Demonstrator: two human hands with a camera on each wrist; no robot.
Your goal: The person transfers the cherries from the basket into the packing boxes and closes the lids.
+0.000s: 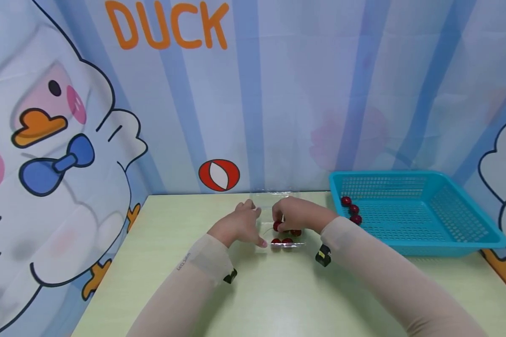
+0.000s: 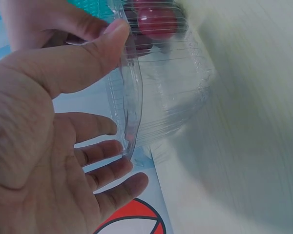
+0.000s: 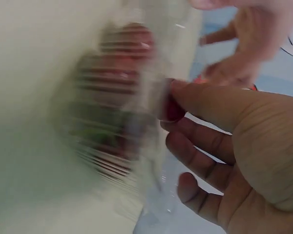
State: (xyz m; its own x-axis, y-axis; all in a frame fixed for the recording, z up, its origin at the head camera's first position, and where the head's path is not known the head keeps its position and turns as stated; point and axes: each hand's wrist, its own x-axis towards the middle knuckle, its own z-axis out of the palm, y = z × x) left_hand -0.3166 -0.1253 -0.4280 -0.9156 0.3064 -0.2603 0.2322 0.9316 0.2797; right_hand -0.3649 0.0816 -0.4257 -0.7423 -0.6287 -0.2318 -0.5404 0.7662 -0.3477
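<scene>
Several cherries (image 1: pixel 287 241) boxed in clear clamshell (image 2: pixel 176 92), three unboxed in turquoise basket (image 1: pixel 405 244); another cherry (image 1: pixel 277 226) pinched in right grip (image 1: pixel 297 214); left grip (image 1: pixel 237 226) wide.

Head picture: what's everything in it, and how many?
Table: 1, pale yellow, bottom.
Cloth: 1, bluish, behind.
Printed ducks: 2, white, cloth's sides.
Printed word: 1, orange, cloth's top.
Printed ball: 1, red and white, cloth's bottom.
Basket: 1, blue, right.
Basket cherries: 3, red, left end.
Box: 1, clear, middle.
Box cherries: 3 or more, red, inside.
Pinched cherry: 1, red, at box.
Sleeves: 2, beige, below.
Small pieces: 2, black, by sleeves.
Left hand: 1, beside box.
Right hand: 1, over box, pinching cherry.
</scene>
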